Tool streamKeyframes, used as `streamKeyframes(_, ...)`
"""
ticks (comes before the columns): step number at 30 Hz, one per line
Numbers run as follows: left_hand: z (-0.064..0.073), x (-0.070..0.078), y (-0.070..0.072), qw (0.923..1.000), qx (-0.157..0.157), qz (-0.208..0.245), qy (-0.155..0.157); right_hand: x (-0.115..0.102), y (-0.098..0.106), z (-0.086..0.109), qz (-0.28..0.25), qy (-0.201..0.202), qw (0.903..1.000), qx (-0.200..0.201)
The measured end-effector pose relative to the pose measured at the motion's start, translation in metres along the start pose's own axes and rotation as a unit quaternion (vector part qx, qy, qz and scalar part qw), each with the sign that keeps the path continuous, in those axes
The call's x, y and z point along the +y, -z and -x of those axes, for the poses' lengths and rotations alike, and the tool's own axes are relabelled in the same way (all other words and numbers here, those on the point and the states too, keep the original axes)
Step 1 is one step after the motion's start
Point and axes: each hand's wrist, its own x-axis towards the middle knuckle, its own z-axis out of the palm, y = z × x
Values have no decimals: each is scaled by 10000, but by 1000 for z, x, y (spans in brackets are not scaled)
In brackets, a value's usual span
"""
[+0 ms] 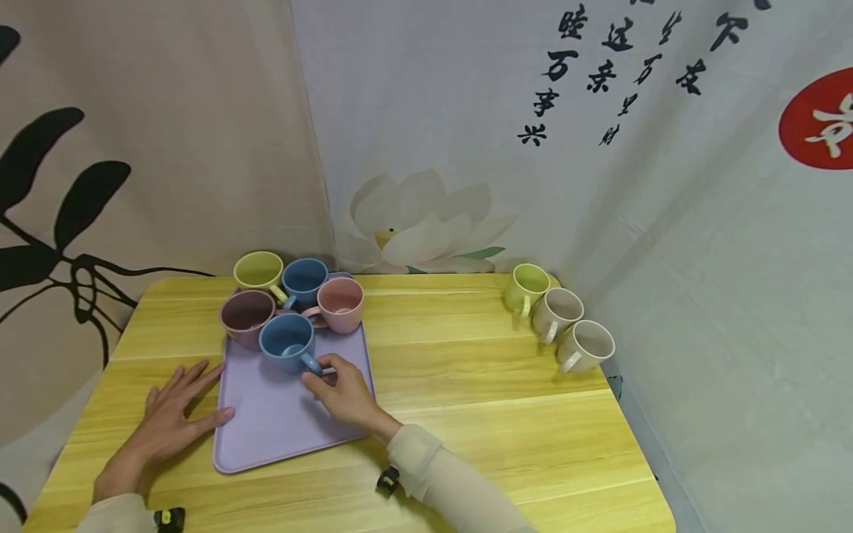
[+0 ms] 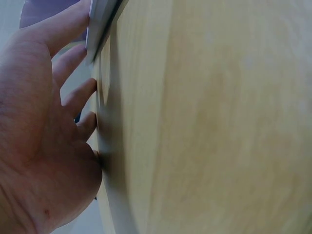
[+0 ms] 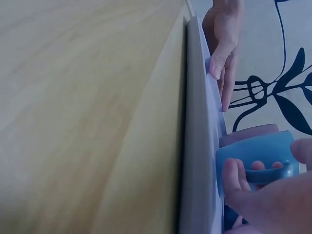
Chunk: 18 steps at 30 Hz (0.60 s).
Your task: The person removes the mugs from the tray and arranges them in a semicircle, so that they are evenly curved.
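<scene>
My right hand (image 1: pixel 346 394) holds the front blue mug (image 1: pixel 286 346) by its handle; in the right wrist view the fingers curl around that handle (image 3: pixel 269 174). The mug stands upright at the middle of a lilac tray (image 1: pixel 286 426). Behind it are a purple mug (image 1: pixel 248 334), a pink mug (image 1: pixel 342 317), another blue mug (image 1: pixel 305 287) and a yellow-green mug (image 1: pixel 257 275), grouped closely at the tray's far end. My left hand (image 1: pixel 172 418) lies along the tray's left edge, its fingers spread. Its thumb and index fingertip are at the rim.
Toward the right edge of the wooden table (image 1: pixel 460 414), a light green mug (image 1: pixel 526 287) and two off-white mugs (image 1: pixel 557 314) stand in a slanting row. A printed cloth (image 1: pixel 426 111) hangs behind the table, and more cloth borders its right side.
</scene>
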Motion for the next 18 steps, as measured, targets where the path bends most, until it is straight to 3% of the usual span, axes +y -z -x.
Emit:
streamKeyframes(4, 0, -1, 0, 10000, 12, 11, -35, -1, -4, -5, -68, 82, 9999, 80)
streamKeyframes(12, 1, -2, -2, 9999, 47, 53, -120, 1, -3, -6, 787, 377, 9961, 129)
streamKeyframes(18, 0, -2, -1, 10000, -6, 28, -39, 2, 0, 1, 864, 489, 9948, 224)
